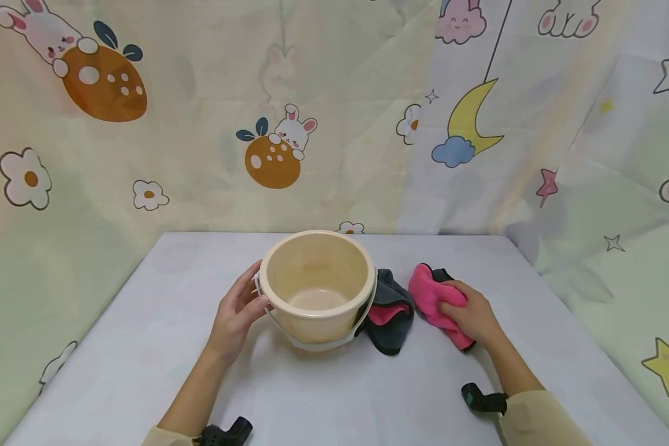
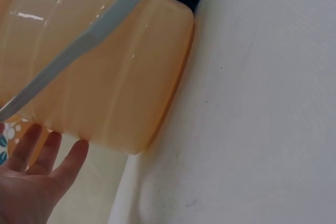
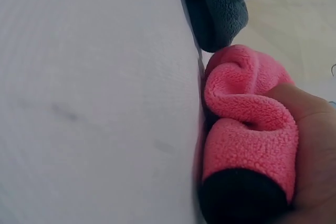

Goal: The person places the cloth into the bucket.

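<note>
In the head view a cream bucket point(image 1: 314, 310) with a pale handle point(image 1: 323, 344) stands on the table, its inside bare. My left hand point(image 1: 236, 313) rests against the bucket's left side, thumb toward the front. Seen from the left wrist, straight, spread fingers point(image 2: 71, 166) touch the bucket wall point(image 2: 115, 98). To the right of the bucket my right hand point(image 1: 474, 310) grips a bunched cloth point(image 1: 435, 297), pink with black edging. The right wrist view shows this cloth point(image 3: 252, 114) folded under the thumb, against the tabletop.
Between the bucket and the pink cloth lies a crumpled dark grey cloth point(image 1: 390, 316) with a pink underside. The white tabletop point(image 1: 323, 402) runs back to a printed curtain point(image 1: 201, 124). Black cameras point(image 1: 225, 432) are worn at both wrists.
</note>
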`<state>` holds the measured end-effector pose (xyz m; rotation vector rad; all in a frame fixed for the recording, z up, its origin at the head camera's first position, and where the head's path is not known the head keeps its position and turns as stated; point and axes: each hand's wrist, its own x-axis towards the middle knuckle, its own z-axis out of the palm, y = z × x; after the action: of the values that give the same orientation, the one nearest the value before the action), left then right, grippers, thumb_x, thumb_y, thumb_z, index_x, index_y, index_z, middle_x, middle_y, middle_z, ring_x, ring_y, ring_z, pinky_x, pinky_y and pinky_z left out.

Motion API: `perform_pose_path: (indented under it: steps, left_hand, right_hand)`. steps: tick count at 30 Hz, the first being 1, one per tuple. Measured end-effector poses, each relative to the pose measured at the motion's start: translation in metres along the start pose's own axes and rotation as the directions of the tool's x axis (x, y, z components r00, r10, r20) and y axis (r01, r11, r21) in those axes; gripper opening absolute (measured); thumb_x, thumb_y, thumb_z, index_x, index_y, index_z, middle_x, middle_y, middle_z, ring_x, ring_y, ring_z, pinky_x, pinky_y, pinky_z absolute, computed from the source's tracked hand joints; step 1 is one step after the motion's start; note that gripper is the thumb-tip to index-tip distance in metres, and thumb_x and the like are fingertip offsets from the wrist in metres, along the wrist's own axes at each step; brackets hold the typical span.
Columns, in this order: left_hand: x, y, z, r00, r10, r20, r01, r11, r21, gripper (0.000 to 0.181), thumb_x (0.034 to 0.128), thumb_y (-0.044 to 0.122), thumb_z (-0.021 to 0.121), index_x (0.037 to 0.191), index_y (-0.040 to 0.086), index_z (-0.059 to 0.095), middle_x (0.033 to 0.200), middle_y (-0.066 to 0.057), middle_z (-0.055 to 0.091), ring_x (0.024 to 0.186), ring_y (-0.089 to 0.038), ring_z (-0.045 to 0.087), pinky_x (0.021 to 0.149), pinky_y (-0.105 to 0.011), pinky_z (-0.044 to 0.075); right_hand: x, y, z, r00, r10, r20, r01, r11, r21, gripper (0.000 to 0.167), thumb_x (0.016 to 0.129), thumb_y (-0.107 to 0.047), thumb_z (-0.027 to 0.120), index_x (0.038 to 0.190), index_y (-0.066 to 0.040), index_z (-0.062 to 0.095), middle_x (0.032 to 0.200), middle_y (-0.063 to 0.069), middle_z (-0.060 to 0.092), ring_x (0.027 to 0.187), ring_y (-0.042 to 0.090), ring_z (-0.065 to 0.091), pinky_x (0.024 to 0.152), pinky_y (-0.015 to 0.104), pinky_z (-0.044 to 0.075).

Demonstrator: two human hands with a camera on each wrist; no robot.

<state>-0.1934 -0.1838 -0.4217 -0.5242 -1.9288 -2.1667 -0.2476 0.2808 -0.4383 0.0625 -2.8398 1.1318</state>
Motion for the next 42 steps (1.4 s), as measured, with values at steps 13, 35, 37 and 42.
perform_pose_path:
  steps: [13,35,37,42]
  left_hand:
    - [0.001,0.0,-0.003,1.0,0.009,0.027,-0.008,0.998,-0.06,0.062,0.0999,-0.003,0.052,0.159,0.007,0.038,0.144,-0.009,0.059,0.118,-0.021,0.063,0.092,-0.031,0.061]
    - [0.004,0.002,0.0,1.0,-0.014,0.018,0.015,0.998,-0.054,0.062,0.1007,-0.002,0.053,0.16,0.006,0.036,0.144,-0.011,0.057,0.119,-0.023,0.063,0.092,-0.032,0.061]
    - [0.004,0.002,0.0,1.0,-0.01,0.018,0.011,0.999,-0.05,0.062,0.1009,-0.001,0.053,0.16,0.006,0.036,0.143,-0.012,0.057,0.117,-0.024,0.063,0.092,-0.031,0.061]
    - [0.002,0.001,-0.001,1.0,-0.001,0.021,0.002,0.999,-0.044,0.061,0.1011,-0.002,0.053,0.159,0.006,0.036,0.141,-0.012,0.058,0.116,-0.023,0.063,0.092,-0.031,0.061]
  right_hand:
    - [-0.006,-0.004,-0.008,0.992,0.122,-0.02,-0.116,0.976,0.186,0.054,0.1,-0.034,0.065,0.147,-0.012,0.052,0.139,0.021,0.056,0.116,0.032,0.052,0.081,0.031,0.049]
    - [-0.01,-0.02,-0.016,0.958,0.233,-0.166,-0.156,0.912,0.38,0.049,0.1,-0.033,0.064,0.146,-0.019,0.053,0.126,-0.003,0.054,0.104,0.011,0.053,0.074,0.023,0.054]
    - [-0.011,-0.022,-0.016,0.957,0.234,-0.172,-0.15,0.906,0.397,0.049,0.1,-0.033,0.065,0.145,-0.018,0.054,0.121,-0.009,0.054,0.102,0.009,0.053,0.074,0.022,0.054]
    - [-0.013,-0.027,-0.017,0.957,0.233,-0.173,-0.135,0.885,0.445,0.048,0.099,-0.032,0.067,0.143,-0.019,0.055,0.115,-0.015,0.054,0.1,0.008,0.055,0.073,0.023,0.055]
